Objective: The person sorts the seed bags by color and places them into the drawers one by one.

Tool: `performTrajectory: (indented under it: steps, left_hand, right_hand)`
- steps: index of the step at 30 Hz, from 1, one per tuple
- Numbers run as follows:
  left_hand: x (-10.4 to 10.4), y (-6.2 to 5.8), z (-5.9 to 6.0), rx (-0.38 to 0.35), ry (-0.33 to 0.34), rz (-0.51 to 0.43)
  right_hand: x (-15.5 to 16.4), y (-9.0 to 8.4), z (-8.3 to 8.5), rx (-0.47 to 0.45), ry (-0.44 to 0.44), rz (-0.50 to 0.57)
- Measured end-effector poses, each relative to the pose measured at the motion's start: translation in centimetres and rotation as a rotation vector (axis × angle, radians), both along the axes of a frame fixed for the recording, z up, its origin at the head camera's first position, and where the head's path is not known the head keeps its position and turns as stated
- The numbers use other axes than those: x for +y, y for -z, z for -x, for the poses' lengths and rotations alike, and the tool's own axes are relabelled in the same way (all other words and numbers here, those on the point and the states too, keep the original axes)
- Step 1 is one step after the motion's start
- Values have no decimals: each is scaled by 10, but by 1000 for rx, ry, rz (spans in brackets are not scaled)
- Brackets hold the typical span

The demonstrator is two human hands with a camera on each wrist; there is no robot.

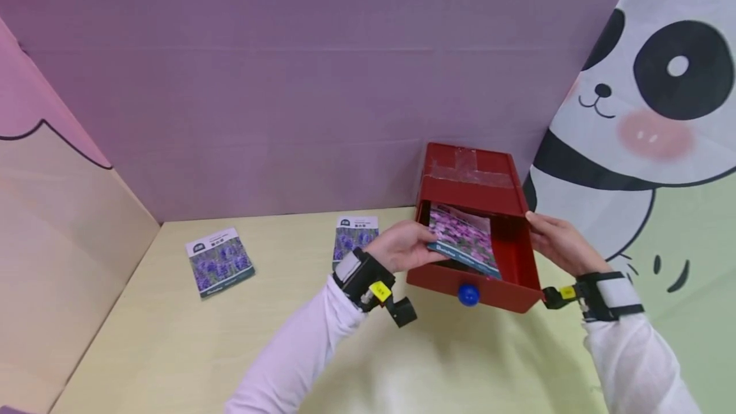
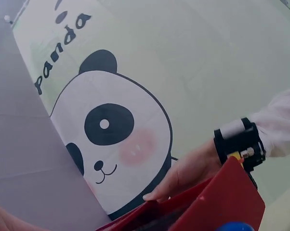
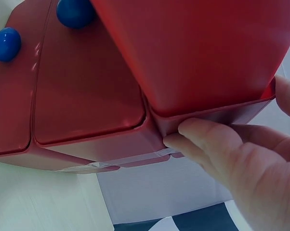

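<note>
A red drawer cabinet (image 1: pixel 473 179) stands at the right of the table against the backdrop, its top drawer (image 1: pixel 520 254) pulled out by a blue knob (image 1: pixel 468 294) side toward me. My left hand (image 1: pixel 405 246) pinches a flat packet printed with pink flowers (image 1: pixel 464 238), which lies tilted in the drawer's mouth. At the cabinet's right side, my right hand (image 1: pixel 560 241) grips the edge, thumb on top. In the right wrist view its fingers (image 3: pixel 210 139) press the cabinet's side wall (image 3: pixel 92 147). The left wrist view barely catches my left hand (image 2: pixel 7 221).
Two packets printed with purple flowers lie on the table: one packet (image 1: pixel 220 260) at the left, another packet (image 1: pixel 355 238) behind my left wrist. Lower drawers with blue knobs (image 3: pixel 6 44) show in the right wrist view. A panda-printed cloth (image 1: pixel 661 145) hangs close at the right.
</note>
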State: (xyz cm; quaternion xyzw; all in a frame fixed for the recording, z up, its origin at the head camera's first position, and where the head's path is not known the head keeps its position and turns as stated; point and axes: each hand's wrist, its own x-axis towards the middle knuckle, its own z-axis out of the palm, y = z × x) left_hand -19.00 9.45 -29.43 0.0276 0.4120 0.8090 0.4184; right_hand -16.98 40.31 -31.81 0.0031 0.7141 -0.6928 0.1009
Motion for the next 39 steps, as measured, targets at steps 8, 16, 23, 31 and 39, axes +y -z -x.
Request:
performTrajectory:
  steps: [8,16,23,31,39]
  left_hand:
    - [0,-6,0,178,141,-12]
    - [4,-11,0,98,59,45]
    - [5,-11,-1,155,-32,102]
    - [-4,-13,-2,286,-58,114]
    - [-9,-21,-5,444,-31,210]
  right_hand:
    - [0,-2,1,-6,12,8]
    - [1,-2,1,6,-6,77]
    - [1,-1,0,1,-4,75]
    - [0,2,4,-7,0,-4]
    - [2,-1,4,-24,15,0]
